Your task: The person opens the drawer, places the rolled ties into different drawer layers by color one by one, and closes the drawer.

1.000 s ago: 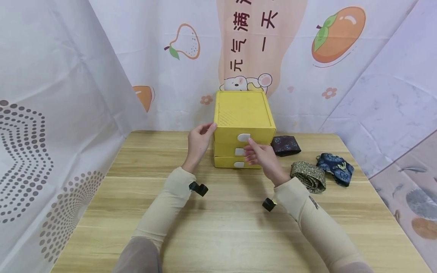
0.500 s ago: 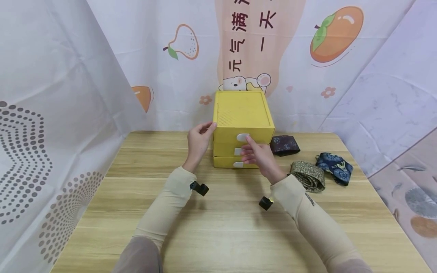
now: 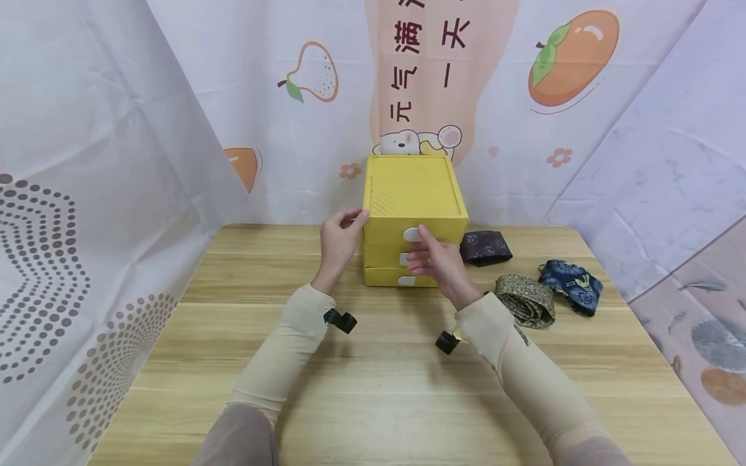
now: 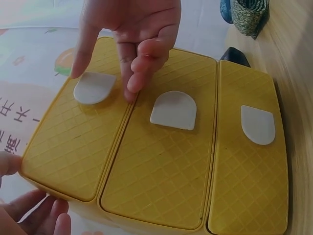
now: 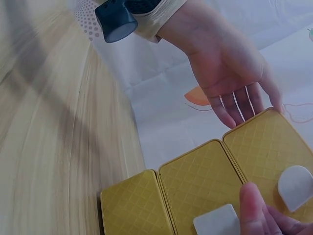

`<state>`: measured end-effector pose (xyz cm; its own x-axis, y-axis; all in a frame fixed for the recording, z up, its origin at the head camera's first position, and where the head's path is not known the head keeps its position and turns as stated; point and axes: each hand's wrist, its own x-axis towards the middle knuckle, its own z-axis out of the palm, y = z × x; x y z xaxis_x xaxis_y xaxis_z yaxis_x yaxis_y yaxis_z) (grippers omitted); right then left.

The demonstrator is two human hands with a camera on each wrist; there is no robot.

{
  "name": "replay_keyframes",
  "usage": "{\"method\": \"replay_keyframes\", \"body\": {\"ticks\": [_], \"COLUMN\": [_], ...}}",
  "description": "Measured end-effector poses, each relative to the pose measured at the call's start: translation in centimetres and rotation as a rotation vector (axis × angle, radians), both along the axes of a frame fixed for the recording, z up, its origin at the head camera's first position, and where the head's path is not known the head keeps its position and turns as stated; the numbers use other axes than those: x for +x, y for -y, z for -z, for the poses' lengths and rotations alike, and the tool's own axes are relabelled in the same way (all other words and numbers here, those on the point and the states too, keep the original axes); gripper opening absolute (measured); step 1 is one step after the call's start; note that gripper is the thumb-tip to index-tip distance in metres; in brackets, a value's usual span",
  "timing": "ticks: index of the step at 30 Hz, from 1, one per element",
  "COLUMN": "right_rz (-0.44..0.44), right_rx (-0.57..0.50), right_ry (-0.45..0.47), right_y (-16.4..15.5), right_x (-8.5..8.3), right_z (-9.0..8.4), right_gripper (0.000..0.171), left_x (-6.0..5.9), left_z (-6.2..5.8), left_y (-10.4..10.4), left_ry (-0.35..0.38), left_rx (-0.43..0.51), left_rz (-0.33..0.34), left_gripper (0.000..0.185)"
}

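Observation:
A yellow storage box (image 3: pixel 414 188) with three stacked drawers stands at the back of the table. White tabs mark the drawer fronts, such as the top tab (image 4: pixel 95 88) in the left wrist view. My left hand (image 3: pixel 339 244) rests at the box's upper left front corner, thumb at the corner and fingers against the side wall. Before the drawers is my right hand (image 3: pixel 441 264), its thumb at the top tab's edge and its loose fingers pointing at the seam with the middle drawer (image 4: pixel 156 176). All three drawers appear closed.
Right of the box lie a dark folded patterned necktie (image 3: pixel 486 248), a green speckled rolled necktie (image 3: pixel 526 300) and a blue patterned one (image 3: pixel 571 287). A printed curtain (image 3: pixel 326 129) hangs behind the wooden table (image 3: pixel 373 388).
My right hand has shifted slightly left and up along the top tab, and its forearm has swung left. The left hand and the box stay nearly still.

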<state>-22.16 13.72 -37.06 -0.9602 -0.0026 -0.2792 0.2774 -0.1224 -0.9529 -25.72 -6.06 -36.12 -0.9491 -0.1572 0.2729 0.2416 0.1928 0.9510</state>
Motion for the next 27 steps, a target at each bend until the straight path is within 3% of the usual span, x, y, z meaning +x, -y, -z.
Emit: {"method": "replay_keyframes", "body": {"ticks": [12, 22, 27], "right_rz": [0.041, 0.056, 0.065], "right_rx": [-0.038, -0.034, -0.018], "right_ry": [0.007, 0.002, 0.01], "right_y": [0.44, 0.53, 0.44], "right_x": [-0.19, -0.2, -0.03], "right_z": [-0.36, -0.37, -0.39], "right_gripper": [0.059, 0.056, 0.054], "left_x": [0.08, 0.05, 0.26], "left_z": [-0.14, 0.12, -0.26], "left_y": [-0.02, -0.09, -0.02], "left_ry": [0.0, -0.059, -0.034], "left_rx": [0.0, 0.012, -0.004], "left_rz": [-0.004, -0.045, -0.04], "left_gripper": [0.03, 0.028, 0.026]}}
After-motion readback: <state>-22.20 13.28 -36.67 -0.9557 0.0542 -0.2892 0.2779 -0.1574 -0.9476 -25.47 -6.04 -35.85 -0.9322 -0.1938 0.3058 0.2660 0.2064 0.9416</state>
